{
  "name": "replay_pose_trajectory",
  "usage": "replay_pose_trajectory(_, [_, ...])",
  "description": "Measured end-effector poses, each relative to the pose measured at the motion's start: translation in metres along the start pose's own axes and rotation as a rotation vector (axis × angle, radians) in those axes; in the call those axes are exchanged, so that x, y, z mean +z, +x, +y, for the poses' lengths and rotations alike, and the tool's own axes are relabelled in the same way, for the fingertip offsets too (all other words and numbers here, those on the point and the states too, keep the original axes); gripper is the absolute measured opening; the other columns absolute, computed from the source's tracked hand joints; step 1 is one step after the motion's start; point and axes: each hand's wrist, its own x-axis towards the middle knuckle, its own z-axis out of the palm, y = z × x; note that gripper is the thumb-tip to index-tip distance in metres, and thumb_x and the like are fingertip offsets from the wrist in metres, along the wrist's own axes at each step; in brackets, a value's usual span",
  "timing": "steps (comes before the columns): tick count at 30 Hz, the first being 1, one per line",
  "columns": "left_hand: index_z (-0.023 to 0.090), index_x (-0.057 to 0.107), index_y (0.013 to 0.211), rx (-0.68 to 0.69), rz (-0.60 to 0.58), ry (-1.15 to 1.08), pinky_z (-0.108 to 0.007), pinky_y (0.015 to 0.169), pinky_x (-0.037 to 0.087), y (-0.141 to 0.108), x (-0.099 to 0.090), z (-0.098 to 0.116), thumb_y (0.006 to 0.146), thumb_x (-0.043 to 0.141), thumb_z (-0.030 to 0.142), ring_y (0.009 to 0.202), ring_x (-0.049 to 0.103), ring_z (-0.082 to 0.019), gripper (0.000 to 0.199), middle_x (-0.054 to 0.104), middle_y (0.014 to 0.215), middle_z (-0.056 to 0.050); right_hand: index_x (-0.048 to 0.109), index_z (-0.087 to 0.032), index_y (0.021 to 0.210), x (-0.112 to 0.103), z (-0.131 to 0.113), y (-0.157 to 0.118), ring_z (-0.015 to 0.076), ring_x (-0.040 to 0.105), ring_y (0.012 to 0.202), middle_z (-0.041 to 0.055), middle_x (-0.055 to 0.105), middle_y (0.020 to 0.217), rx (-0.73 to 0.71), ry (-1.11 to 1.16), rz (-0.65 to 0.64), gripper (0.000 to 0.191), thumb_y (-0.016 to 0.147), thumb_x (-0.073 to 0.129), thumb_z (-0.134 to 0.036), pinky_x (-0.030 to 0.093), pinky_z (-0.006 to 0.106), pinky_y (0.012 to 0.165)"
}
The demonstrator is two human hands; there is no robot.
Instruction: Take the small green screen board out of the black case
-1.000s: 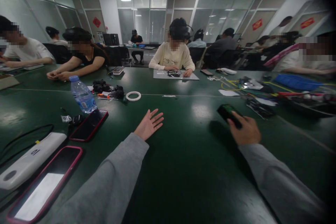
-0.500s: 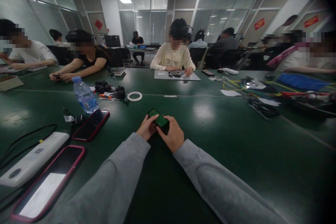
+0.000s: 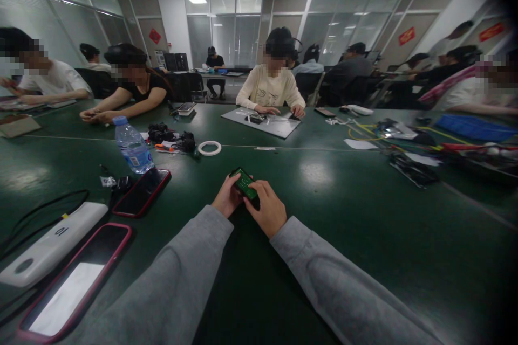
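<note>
A small green circuit board point(image 3: 245, 183) in a dark frame is held just above the green table point(image 3: 340, 199), tilted down to the right. My left hand point(image 3: 227, 195) grips its left end, thumb along the near edge. Around its right end is my right hand point(image 3: 268, 207), thumb below and index finger on the board's face. The fingers beneath the board are mostly hidden.
At left are a water bottle point(image 3: 133, 146), a red-edged phone point(image 3: 142, 193), a pink-cased phone point(image 3: 76, 283) and a white device point(image 3: 54, 243) with black cable. Ahead lie a tape roll point(image 3: 209, 148) and black cables point(image 3: 174, 139). Right: tangled wires point(image 3: 394, 130). People sit around the table.
My right index finger has moved onto the board's face, and my left thumb has drawn back toward its left end. Across the table, a person's grey board has turned.
</note>
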Motion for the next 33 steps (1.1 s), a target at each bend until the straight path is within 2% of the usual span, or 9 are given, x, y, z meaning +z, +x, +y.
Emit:
replay_pose_trajectory(9, [0.021,0.05,0.103,0.054,-0.007,0.033,-0.031,0.072,0.048,-0.003,0.001,-0.002,0.072,0.065,0.035,0.078,0.063,-0.017,0.038,0.065,0.098,-0.006,0.053,-0.018,0.105,-0.002,-0.002,-0.002,0.0185,0.051,0.097,0.0079,0.049,0.11,-0.069,-0.049,0.022,0.022,0.084,0.053,-0.026,0.048,0.028,0.078])
replay_pose_trajectory(18, [0.023,0.048,0.104,0.166,0.035,0.08,-0.03,0.071,0.048,-0.005,0.005,-0.007,0.073,0.064,0.035,0.079,0.062,-0.016,0.037,0.065,0.097,-0.004,0.051,-0.02,0.108,-0.001,-0.001,-0.002,0.0208,0.051,0.099,0.0087,0.047,0.114,-0.049,-0.109,-0.032,0.029,0.085,0.056,-0.036,0.05,0.03,0.076])
replay_pose_trajectory(23, [0.024,0.05,0.104,0.182,0.032,0.095,-0.027,0.069,0.048,-0.002,0.003,-0.008,0.071,0.067,0.034,0.078,0.062,-0.014,0.039,0.064,0.096,-0.002,0.052,-0.02,0.107,-0.001,0.0,-0.003,0.0194,0.053,0.099,0.0082,0.05,0.113,-0.01,-0.023,0.004,0.022,0.088,0.049,-0.031,0.049,0.03,0.079])
replay_pose_trajectory(26, [0.026,0.05,0.109,0.178,0.019,0.102,-0.026,0.07,0.049,-0.002,0.003,-0.007,0.069,0.07,0.032,0.083,0.061,-0.014,0.045,0.062,0.101,-0.002,0.053,-0.018,0.103,0.0,0.006,-0.001,0.0196,0.055,0.095,0.0076,0.054,0.106,0.09,0.136,0.054,0.024,0.085,0.052,-0.034,0.048,0.032,0.082])
replay_pose_trajectory(28, [0.026,0.051,0.112,0.147,0.016,0.111,-0.026,0.07,0.049,-0.002,0.003,-0.006,0.069,0.071,0.032,0.085,0.061,-0.014,0.047,0.061,0.104,-0.003,0.054,-0.018,0.099,0.001,0.011,0.002,0.019,0.056,0.089,0.0062,0.057,0.097,0.203,0.332,0.061,0.027,0.082,0.058,-0.039,0.048,0.033,0.081])
replay_pose_trajectory(30, [0.023,0.053,0.109,0.113,0.023,0.1,-0.024,0.069,0.048,-0.002,0.003,-0.005,0.068,0.073,0.029,0.082,0.062,-0.013,0.046,0.062,0.103,-0.003,0.053,-0.018,0.095,0.002,0.015,0.005,0.0179,0.058,0.082,0.0047,0.058,0.091,0.368,0.649,0.048,0.033,0.077,0.063,-0.044,0.05,0.033,0.075])
replay_pose_trajectory(33, [0.018,0.056,0.101,0.078,-0.02,0.079,-0.022,0.072,0.047,-0.002,0.003,-0.005,0.065,0.075,0.019,0.079,0.062,-0.01,0.041,0.064,0.095,-0.004,0.049,-0.019,0.089,0.002,0.018,0.011,0.0164,0.059,0.073,0.0017,0.059,0.083,0.708,1.198,0.059,0.04,0.07,0.071,-0.046,0.053,0.031,0.063])
